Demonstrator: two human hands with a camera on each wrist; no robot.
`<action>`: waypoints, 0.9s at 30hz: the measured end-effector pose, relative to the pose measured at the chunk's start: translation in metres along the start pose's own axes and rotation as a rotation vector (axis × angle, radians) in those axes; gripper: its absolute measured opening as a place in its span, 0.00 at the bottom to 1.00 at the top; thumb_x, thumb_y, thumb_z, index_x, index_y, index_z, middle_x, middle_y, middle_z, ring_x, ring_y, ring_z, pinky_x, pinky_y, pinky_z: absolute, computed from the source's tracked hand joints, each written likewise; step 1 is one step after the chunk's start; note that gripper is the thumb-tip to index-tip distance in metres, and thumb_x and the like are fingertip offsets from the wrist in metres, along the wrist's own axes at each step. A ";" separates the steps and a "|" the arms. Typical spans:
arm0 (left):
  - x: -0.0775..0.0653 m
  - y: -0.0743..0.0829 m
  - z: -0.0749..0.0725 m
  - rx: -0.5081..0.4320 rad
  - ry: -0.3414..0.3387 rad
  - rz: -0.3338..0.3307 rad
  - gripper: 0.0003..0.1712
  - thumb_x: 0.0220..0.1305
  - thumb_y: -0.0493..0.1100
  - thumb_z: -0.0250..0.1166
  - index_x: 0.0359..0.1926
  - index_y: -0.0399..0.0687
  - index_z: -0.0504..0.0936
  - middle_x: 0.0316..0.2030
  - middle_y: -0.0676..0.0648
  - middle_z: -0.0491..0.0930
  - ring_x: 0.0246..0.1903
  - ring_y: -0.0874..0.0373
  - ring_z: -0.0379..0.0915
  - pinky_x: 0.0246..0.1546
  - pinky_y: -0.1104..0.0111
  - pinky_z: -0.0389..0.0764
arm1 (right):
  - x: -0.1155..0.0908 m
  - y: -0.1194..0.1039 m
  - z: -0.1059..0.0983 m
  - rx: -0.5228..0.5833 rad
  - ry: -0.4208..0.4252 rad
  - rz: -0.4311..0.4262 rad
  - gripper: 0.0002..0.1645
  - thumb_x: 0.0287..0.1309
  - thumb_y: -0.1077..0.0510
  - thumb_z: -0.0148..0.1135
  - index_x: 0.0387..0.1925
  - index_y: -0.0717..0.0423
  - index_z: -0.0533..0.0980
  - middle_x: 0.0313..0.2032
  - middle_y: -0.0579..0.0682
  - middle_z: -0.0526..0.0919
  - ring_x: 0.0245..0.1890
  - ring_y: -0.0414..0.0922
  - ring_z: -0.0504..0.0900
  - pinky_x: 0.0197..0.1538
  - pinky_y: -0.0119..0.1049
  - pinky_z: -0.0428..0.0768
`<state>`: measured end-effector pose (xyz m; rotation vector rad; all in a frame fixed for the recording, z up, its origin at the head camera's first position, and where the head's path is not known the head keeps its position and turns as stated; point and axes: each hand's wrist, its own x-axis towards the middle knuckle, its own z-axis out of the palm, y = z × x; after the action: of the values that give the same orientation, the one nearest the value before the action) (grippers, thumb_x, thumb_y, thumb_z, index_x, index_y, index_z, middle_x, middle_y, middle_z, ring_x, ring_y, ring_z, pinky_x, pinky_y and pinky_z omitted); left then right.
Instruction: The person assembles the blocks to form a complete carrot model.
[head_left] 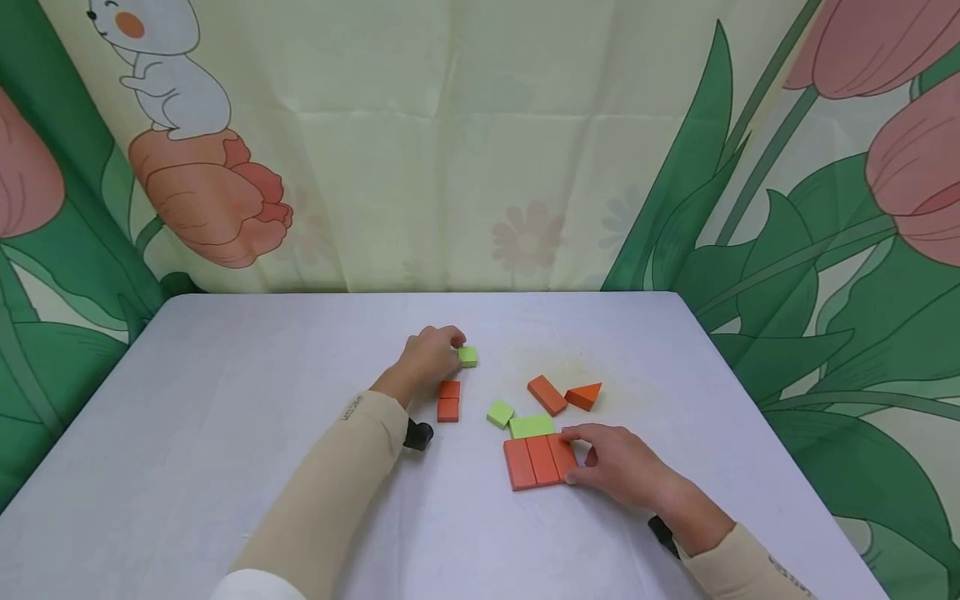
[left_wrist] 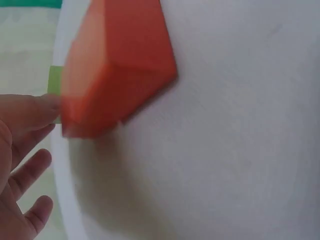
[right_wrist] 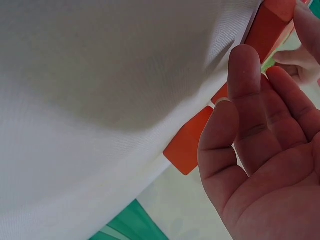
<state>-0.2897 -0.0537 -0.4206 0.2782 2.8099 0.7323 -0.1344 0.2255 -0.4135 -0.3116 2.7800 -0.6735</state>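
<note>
Toward the back of the table, my left hand (head_left: 431,358) pinches a small light-green block (head_left: 468,357). In the left wrist view its thumb (left_wrist: 37,110) overlaps the green block (left_wrist: 54,80). Just in front stand two small red blocks (head_left: 448,410) end to end, large and close in that wrist view. My right hand (head_left: 618,462) holds the rightmost block (head_left: 561,457) of a row of three red blocks, thumb at the near end and index finger at the far end. Its other fingers (right_wrist: 245,70) spread loosely in the right wrist view. A longer green block (head_left: 532,426) lies along the row's far side.
A small green block (head_left: 500,414) sits left of the longer green one. Behind the row lie a red-orange rectangular block (head_left: 547,395) and an orange triangular block (head_left: 583,396). A white cloth covers the table (head_left: 247,433); a printed curtain (head_left: 397,167) hangs behind it.
</note>
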 end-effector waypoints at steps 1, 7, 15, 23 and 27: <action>-0.001 0.003 -0.001 0.014 -0.005 0.027 0.20 0.66 0.40 0.64 0.59 0.50 0.79 0.53 0.51 0.78 0.55 0.50 0.68 0.57 0.55 0.68 | 0.000 0.000 0.000 0.000 -0.001 0.002 0.33 0.49 0.54 0.79 0.59 0.49 0.79 0.37 0.37 0.78 0.31 0.39 0.71 0.34 0.36 0.72; -0.010 0.031 -0.001 0.160 -0.089 0.218 0.20 0.68 0.42 0.66 0.60 0.51 0.80 0.55 0.53 0.81 0.56 0.53 0.69 0.60 0.56 0.67 | 0.000 0.000 0.000 -0.001 -0.005 0.005 0.34 0.49 0.54 0.79 0.60 0.49 0.79 0.38 0.37 0.78 0.31 0.39 0.71 0.34 0.35 0.72; -0.022 0.061 0.009 0.204 -0.233 0.356 0.21 0.68 0.39 0.65 0.61 0.49 0.80 0.54 0.52 0.82 0.57 0.54 0.72 0.59 0.57 0.70 | 0.000 0.000 0.000 0.005 -0.008 0.007 0.33 0.49 0.54 0.79 0.59 0.48 0.80 0.37 0.37 0.78 0.31 0.40 0.71 0.34 0.35 0.72; -0.025 0.077 0.024 0.218 -0.275 0.343 0.19 0.69 0.40 0.65 0.60 0.51 0.82 0.53 0.54 0.82 0.57 0.57 0.73 0.59 0.58 0.69 | 0.000 0.001 0.001 0.012 -0.002 0.005 0.33 0.49 0.55 0.79 0.59 0.49 0.80 0.37 0.37 0.78 0.30 0.39 0.71 0.33 0.35 0.72; -0.024 0.081 0.031 0.227 -0.245 0.343 0.20 0.69 0.40 0.64 0.61 0.52 0.81 0.54 0.55 0.82 0.56 0.58 0.73 0.59 0.59 0.69 | -0.001 0.001 0.000 0.017 -0.002 0.007 0.33 0.49 0.55 0.79 0.59 0.49 0.79 0.39 0.37 0.79 0.30 0.39 0.72 0.33 0.35 0.72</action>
<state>-0.2483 0.0247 -0.4026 0.8446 2.6344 0.4030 -0.1338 0.2262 -0.4142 -0.2990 2.7704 -0.6945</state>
